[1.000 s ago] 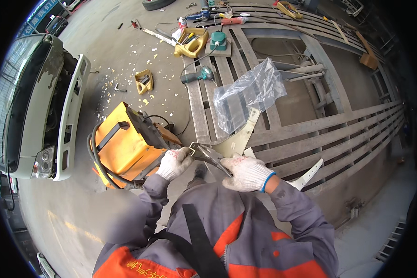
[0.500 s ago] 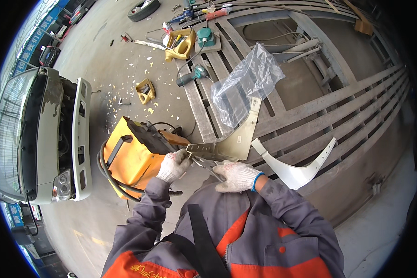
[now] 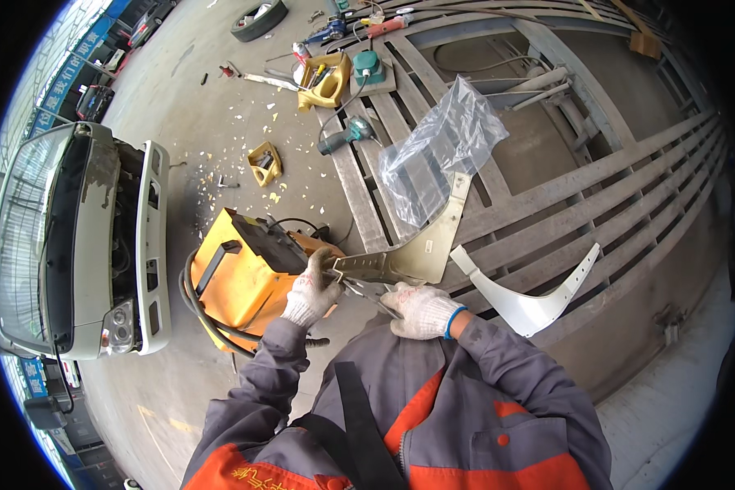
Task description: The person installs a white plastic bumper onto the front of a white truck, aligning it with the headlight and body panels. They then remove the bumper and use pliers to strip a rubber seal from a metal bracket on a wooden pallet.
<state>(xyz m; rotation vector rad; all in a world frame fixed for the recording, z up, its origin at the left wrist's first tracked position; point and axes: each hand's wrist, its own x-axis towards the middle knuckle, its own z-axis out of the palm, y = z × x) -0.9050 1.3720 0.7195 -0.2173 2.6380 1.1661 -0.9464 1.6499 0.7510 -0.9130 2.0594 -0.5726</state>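
Observation:
A curved, beige metal bracket (image 3: pixel 434 251) with holes along its narrow arm lies at the edge of the slatted steel frame. White knitted gloves cover both hands. My left hand (image 3: pixel 309 292) is closed around the bracket's left end, a finger pointing up along it. In my right hand (image 3: pixel 423 310) are metal pliers (image 3: pixel 366 292), their jaws at the bracket's lower edge beside the left hand. Whether the jaws bite the metal is too small to tell. To the right, a similar curved piece with a white face (image 3: pixel 527 312) rests on the slats.
A clear plastic bag (image 3: pixel 443 151) lies beyond the bracket. Farther off are a cordless drill (image 3: pixel 347 135), a yellow tool tray (image 3: pixel 324 80) and a smaller yellow tray (image 3: pixel 264 163). A yellow machine (image 3: pixel 241 273) with a black hose stands left, near a light-coloured vehicle front (image 3: pixel 94 245).
My left hand has shifted its grip, with a finger now raised along the bracket's end. The view has moved slightly, and the right hand still holds the pliers at the same spot.

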